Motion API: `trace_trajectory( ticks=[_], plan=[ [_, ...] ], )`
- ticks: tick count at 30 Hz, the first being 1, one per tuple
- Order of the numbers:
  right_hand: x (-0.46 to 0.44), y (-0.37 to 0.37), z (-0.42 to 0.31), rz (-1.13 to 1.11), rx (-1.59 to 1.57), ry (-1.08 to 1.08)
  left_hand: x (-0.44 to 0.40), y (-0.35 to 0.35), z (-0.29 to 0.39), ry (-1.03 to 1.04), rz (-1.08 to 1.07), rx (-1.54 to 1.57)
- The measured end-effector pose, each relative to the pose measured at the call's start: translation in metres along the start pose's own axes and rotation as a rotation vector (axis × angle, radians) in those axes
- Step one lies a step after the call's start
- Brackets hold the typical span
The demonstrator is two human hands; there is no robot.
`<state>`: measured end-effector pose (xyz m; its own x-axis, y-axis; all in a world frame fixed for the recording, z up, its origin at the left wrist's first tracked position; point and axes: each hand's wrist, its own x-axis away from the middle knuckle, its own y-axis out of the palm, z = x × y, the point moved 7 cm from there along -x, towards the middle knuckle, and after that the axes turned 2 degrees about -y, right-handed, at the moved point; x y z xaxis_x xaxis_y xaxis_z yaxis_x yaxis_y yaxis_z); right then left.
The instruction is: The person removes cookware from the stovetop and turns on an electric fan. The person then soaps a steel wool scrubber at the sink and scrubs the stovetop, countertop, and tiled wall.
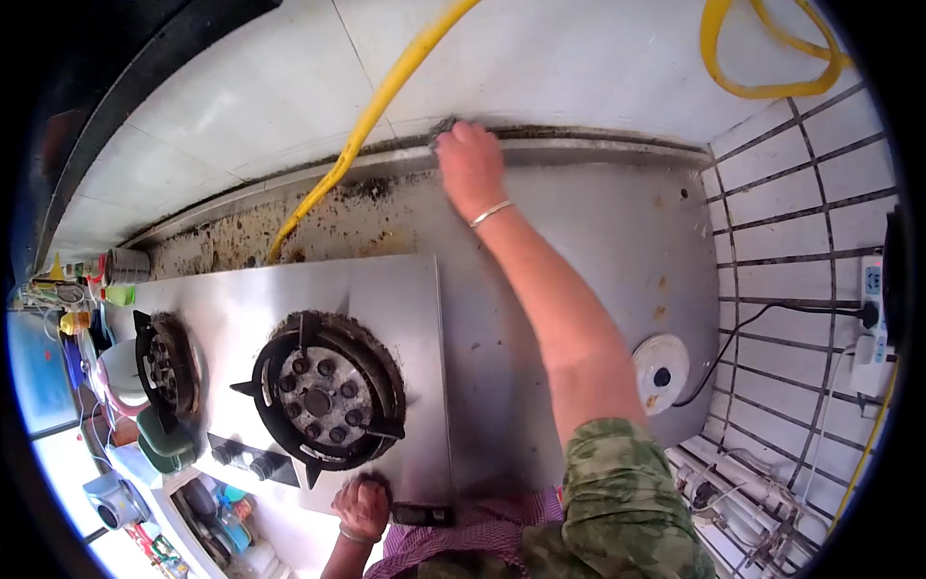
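Observation:
My right hand (pixel 470 166), with a bangle at the wrist, reaches to the back of the metal counter (pixel 540 289). Its fingers are closed on a grey steel wool scrubber (pixel 443 126), which presses against the dirty seam where the back ledge meets the tiled wall. Most of the scrubber is hidden by the hand. At the front edge of the gas stove (pixel 420 318), my left hand (pixel 362 508) is curled closed by a dark lump that I cannot make out. The near burner (pixel 318 402) lies just beyond that hand.
A yellow hose (pixel 371 111) runs down the wall behind the stove, over greasy, blackened metal. A round white hot plate (pixel 662 374) stands at the right, its black cord reaching a power strip (pixel 871 304). Bowls and bottles crowd the left, near a second burner (pixel 169 370).

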<state>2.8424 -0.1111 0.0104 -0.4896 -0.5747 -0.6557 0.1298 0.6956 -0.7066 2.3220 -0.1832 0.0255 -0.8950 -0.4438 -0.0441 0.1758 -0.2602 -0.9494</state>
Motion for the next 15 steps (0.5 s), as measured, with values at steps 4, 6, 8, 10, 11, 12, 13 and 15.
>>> trace_trajectory(
  ticks=[4, 6, 8, 10, 11, 12, 13, 15],
  plan=[
    [0.043, -0.078, 0.112, 0.058, 0.171, 0.144, 0.015, 0.013, -0.015, -0.068, -0.066, 0.096],
    [0.048, -0.114, 0.148, 0.110, 0.193, 0.161, 0.013, 0.016, -0.013, -0.025, -0.041, 0.108],
    [0.052, -0.086, 0.137, 0.045, 0.272, 0.180, 0.010, 0.010, -0.012, -0.020, -0.038, 0.119],
    [0.037, -0.045, 0.088, 0.077, 0.141, 0.117, -0.003, 0.000, -0.003, -0.064, -0.041, 0.125],
    [0.028, -0.019, 0.044, 0.130, -0.030, 0.053, -0.002, -0.001, -0.002, -0.044, 0.022, 0.096],
    [0.014, 0.011, 0.002, 0.125, -0.105, -0.033, -0.002, 0.001, -0.002, -0.061, 0.014, 0.093],
    [-0.004, 0.025, -0.027, 0.018, -0.125, 0.028, -0.003, 0.001, -0.002, -0.072, 0.003, 0.086],
    [-0.020, 0.034, -0.053, -0.127, -0.052, -0.076, -0.007, -0.002, 0.000, -0.082, -0.036, 0.067]
  ],
)
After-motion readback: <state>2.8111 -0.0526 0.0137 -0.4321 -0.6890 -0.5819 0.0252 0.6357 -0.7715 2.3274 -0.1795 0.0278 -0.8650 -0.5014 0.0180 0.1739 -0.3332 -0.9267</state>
